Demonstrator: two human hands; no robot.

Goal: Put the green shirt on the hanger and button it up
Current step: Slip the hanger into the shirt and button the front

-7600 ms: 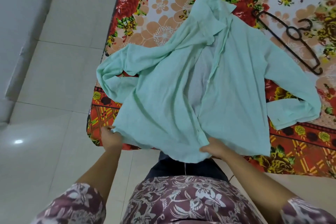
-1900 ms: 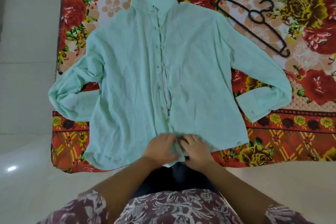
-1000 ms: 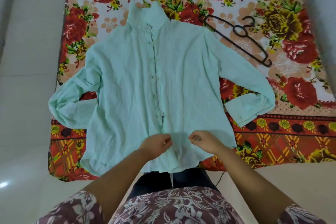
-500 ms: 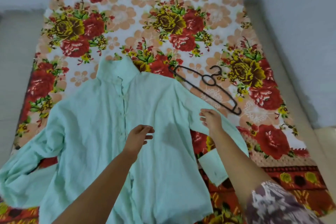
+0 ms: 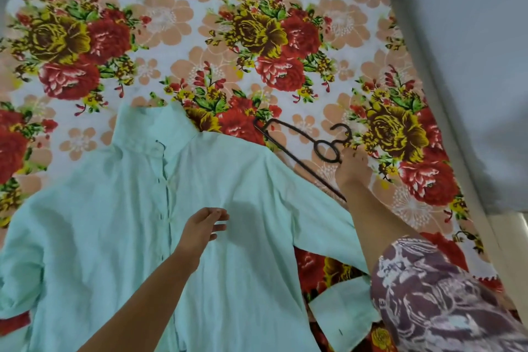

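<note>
Right grip has left the hem and now rests on the thin black wire hanger beside the shirt's shoulder; I cannot tell whether it has closed. Left grip hovers slack-fingered over the mint-green long-sleeved shirt, which lies flat on the floral bedsheet, so I judge the hanging step is starting.

The person is wearing a loose sleeve on the right arm, dull maroon-purple cloth that is carrying a pale pink-white print of flowers and leaves; the left hand and right hand are both showing bare
</note>
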